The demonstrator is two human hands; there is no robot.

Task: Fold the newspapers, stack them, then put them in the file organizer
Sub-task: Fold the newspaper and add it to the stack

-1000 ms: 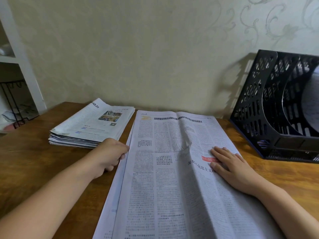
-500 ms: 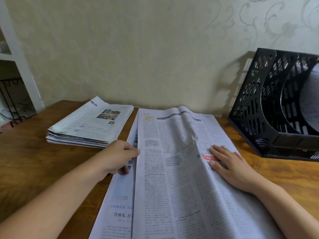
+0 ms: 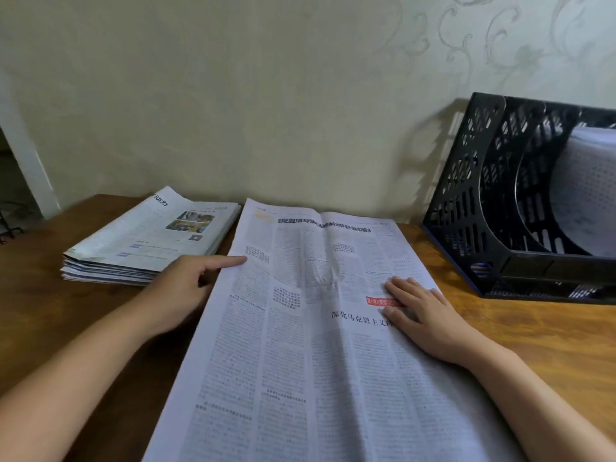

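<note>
At centre left of frame, your left hand (image 3: 186, 288) grips left edge of open newspaper (image 3: 300, 345), forefinger stretched along it; right hand (image 3: 423, 315) presses flat, fingers straight, on right page. Risk: crumple at centre crease, skewed fold if right hand slips. Stacked newspapers (image 3: 150, 241) upper left, just beside sheet: snag likely. File organizer (image 3: 493, 208) right, apart; bare table (image 3: 533, 345) between.

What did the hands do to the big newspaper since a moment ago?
The left hand drew the top sheet's left edge back over the page beneath, so the open newspaper lies squared up, and now holds that edge with its forefinger stretched out. The right hand stayed pressed flat on it; the folded stack and file organizer stayed put.
</note>
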